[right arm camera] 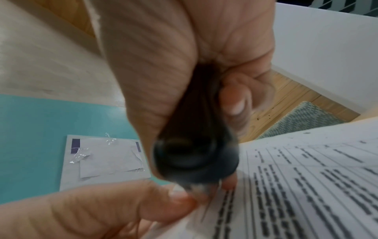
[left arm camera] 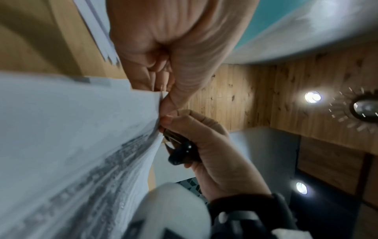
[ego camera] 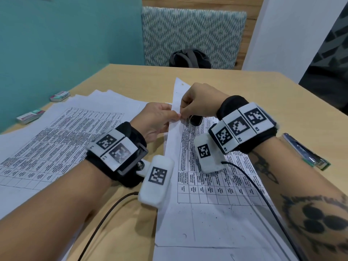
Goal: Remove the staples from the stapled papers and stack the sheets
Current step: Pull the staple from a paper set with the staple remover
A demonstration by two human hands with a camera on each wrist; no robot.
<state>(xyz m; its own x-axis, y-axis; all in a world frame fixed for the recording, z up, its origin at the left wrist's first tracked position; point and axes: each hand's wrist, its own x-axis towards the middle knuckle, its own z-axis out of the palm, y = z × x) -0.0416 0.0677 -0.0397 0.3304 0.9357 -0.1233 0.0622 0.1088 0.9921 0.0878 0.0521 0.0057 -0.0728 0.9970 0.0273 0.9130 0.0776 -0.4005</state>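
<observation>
The stapled papers (ego camera: 207, 185), printed with a table, lie at centre right of the wooden table (ego camera: 244, 87). Their top sheet is turned up, showing its blank back (ego camera: 176, 98). My left hand (ego camera: 174, 114) pinches the corner of the papers (left arm camera: 161, 95) between thumb and fingers. My right hand (ego camera: 183, 110) meets it at that corner and grips a black staple remover (ego camera: 195, 120) in its curled fingers. The staple remover's (left arm camera: 180, 150) metal end lies against the paper's edge. In the right wrist view the staple remover (right arm camera: 194, 158) hides the corner. No staple shows.
A spread stack of loose printed sheets (ego camera: 56, 132) lies on the left of the table. Two small staple boxes (ego camera: 60, 96) (ego camera: 30, 116) sit by the teal wall. A stapler (ego camera: 305, 151) lies at the right. A dark bag (ego camera: 190, 58) rests on the cushioned seat behind.
</observation>
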